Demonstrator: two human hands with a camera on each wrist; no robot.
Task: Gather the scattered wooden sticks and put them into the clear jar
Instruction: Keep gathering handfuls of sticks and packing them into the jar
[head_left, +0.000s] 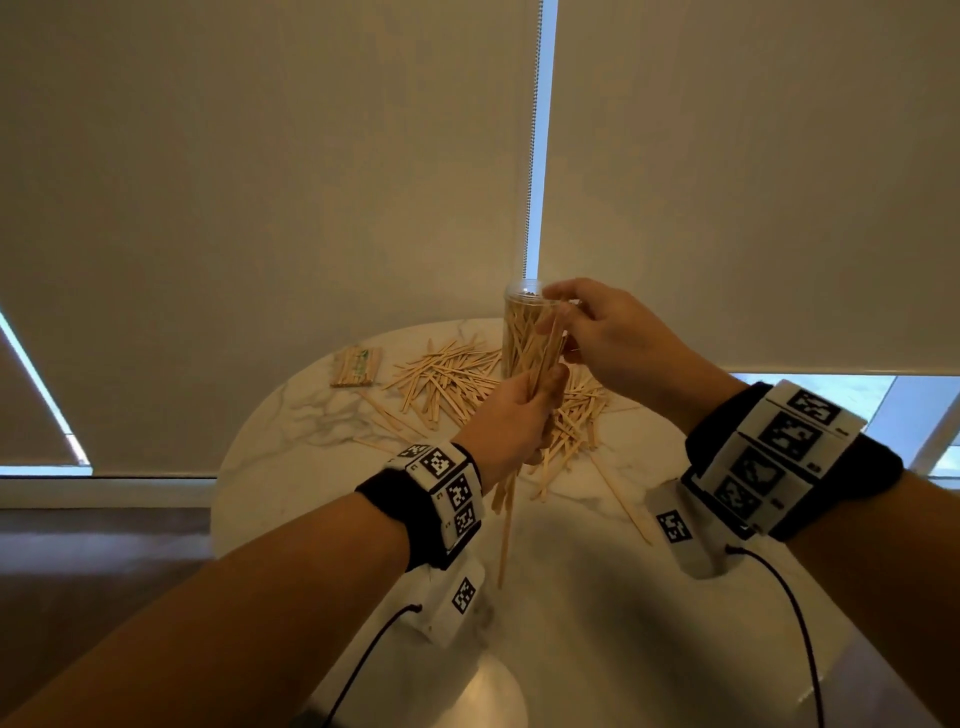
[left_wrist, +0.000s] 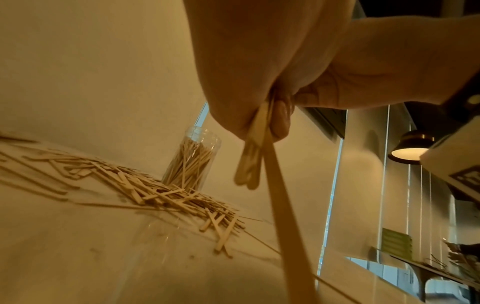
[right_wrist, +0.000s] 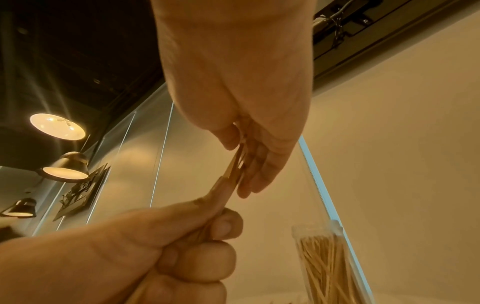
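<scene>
My left hand (head_left: 540, 395) grips a bundle of wooden sticks (head_left: 546, 358) in a fist, held upright above the table. One long stick (left_wrist: 285, 226) and a few short ends (left_wrist: 248, 170) hang below the fist. My right hand (head_left: 563, 332) pinches the bundle's upper ends (right_wrist: 235, 168) between thumb and fingers. The left fist (right_wrist: 197, 246) sits just under it. The clear jar (head_left: 522, 332) stands right behind both hands, upright and packed with sticks; it also shows as the jar (left_wrist: 192, 160) and the jar (right_wrist: 327, 267). Scattered sticks (head_left: 447, 382) lie around its base.
The round marble table (head_left: 291, 415) has a wrapped pack of sticks (head_left: 357, 367) at the back left. Loose single sticks (head_left: 621, 499) lie toward the front right. Window blinds (head_left: 260, 182) hang close behind the table. Thin cables trail from both wrist bands.
</scene>
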